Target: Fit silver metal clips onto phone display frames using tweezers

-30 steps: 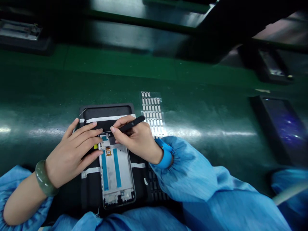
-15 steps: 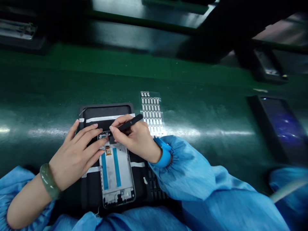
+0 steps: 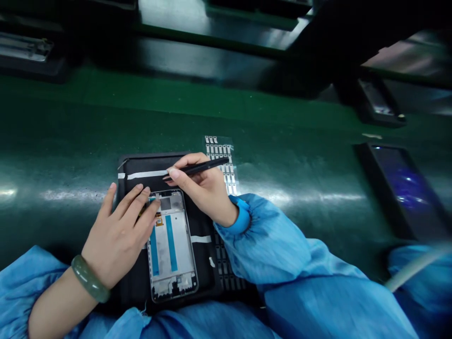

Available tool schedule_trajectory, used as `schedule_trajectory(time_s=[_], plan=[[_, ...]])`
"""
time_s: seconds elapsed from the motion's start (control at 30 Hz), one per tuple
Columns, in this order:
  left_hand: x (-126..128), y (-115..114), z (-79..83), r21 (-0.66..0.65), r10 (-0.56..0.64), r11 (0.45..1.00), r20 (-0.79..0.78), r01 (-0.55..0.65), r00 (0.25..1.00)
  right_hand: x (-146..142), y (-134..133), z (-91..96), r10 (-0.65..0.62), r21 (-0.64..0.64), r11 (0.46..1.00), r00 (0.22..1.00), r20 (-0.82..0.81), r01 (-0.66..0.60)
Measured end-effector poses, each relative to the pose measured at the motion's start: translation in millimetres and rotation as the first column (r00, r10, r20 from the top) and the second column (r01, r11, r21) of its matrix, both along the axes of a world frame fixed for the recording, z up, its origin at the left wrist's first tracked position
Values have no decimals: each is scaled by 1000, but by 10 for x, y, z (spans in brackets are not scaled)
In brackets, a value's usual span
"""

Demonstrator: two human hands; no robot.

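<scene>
A phone frame [image 3: 181, 249] with its inner side up, carrying two blue strips, lies on a black padded tray [image 3: 141, 162]. My left hand [image 3: 115, 235] rests over its upper left edge with the fingers stretched out and fingertips on the frame. Partly under those fingers is a small orange flex cable [image 3: 159, 221]. My right hand [image 3: 203, 186] pinches slim black tweezers [image 3: 208, 165] between thumb and fingers. Their tips point left, above the frame's top end and over the tray's white tape, apart from the frame.
A clear sheet with rows of small pale stickers [image 3: 219, 149] lies behind my right hand. More dark trays stand around: one with a glossy screen [image 3: 406, 183] at right, another holding a phone frame [image 3: 24, 47] at far left. The green bench [image 3: 300, 155] is shiny.
My right hand has lifted the tweezers up and away from the frame's top, and they now lie flatter. My left hand has shifted slightly right, fingers still on the frame.
</scene>
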State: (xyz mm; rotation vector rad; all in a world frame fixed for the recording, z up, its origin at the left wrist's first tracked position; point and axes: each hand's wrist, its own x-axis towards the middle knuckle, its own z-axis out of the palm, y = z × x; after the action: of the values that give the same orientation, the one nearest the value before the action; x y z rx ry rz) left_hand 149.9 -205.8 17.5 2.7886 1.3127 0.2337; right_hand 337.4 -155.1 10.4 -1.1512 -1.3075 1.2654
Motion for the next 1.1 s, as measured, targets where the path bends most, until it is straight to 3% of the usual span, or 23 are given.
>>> schedule_trajectory(time_s=[0.2,0.43,0.67,1.1], plan=[[-6,-11,-20,-26,22,999,18,-22,1000,26,-6,-3,145,51,988,987,65,-149],[2,-13,-31,-18,32,999,42,-32,999,37,3,55,155,175,963,950,270,-207],[8,-15,-32,-13,50,999,45,-50,998,29,2,36,152,301,919,934,324,-254],[2,-13,-40,-24,53,998,49,-52,997,0,-12,33,131,285,923,908,397,-258]])
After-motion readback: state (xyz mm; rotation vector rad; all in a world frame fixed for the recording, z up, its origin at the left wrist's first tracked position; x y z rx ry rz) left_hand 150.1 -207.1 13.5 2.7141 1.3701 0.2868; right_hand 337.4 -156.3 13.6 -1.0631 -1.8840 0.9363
